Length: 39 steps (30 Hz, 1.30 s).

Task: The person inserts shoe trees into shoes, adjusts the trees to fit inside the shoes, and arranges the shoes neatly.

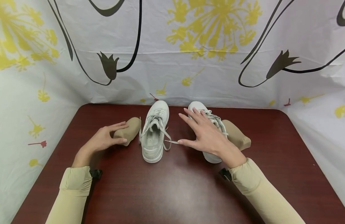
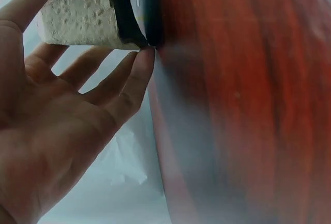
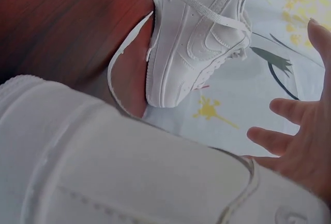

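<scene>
My left hand (image 1: 100, 138) holds a beige moulded shoe insert (image 1: 133, 128) at its near end, thumb on one side and fingers on the other. In the left wrist view the insert's blunt end (image 2: 80, 14) shows between them. A white sneaker (image 1: 152, 153) stands just right of it, toe away from me, laces loose. My right hand (image 1: 210, 137) is spread over a second white sneaker (image 1: 211, 157), hiding its middle. In the right wrist view this sneaker (image 3: 134, 167) fills the foreground, and the hand's fingers (image 3: 287, 111) are apart with nothing between them.
A second beige insert (image 1: 237, 135) lies right of the right sneaker. A loose lace (image 1: 171, 142) stretches from the left sneaker towards my right thumb. Behind the dark red table (image 1: 150, 193) hangs a white patterned cloth (image 1: 155, 37).
</scene>
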Motion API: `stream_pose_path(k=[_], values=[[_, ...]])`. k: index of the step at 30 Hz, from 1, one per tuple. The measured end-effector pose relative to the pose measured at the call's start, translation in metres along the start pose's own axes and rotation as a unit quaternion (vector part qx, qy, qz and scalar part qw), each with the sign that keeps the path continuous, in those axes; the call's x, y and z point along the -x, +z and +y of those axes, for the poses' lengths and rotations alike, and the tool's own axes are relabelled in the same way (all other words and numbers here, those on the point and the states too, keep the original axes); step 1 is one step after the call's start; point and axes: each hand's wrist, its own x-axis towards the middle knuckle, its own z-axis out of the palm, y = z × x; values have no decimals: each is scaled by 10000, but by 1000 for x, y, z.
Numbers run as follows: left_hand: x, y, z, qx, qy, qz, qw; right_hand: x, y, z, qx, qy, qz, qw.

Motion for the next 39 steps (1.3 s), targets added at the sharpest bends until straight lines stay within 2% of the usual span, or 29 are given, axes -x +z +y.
stream_pose_path(k=[6,16,20,31,34,39], values=[[-2,0,1,-189,120,188,9996,-3,4,-1,-293,44,-146,9995],[-1,4,2,17,-78,224,9997,-7,7,-6,-513,259,-391,9976],[2,4,4,55,-112,359,9993,-9,9,-8,-569,369,-500,9964],[10,9,16,183,-113,752,9969,-17,16,-14,-723,259,-278,9967],[12,10,22,215,-27,981,9949,-18,20,-15,-735,184,-193,9969],[13,11,30,278,130,1670,9855,-20,23,-18,-816,96,37,9966]])
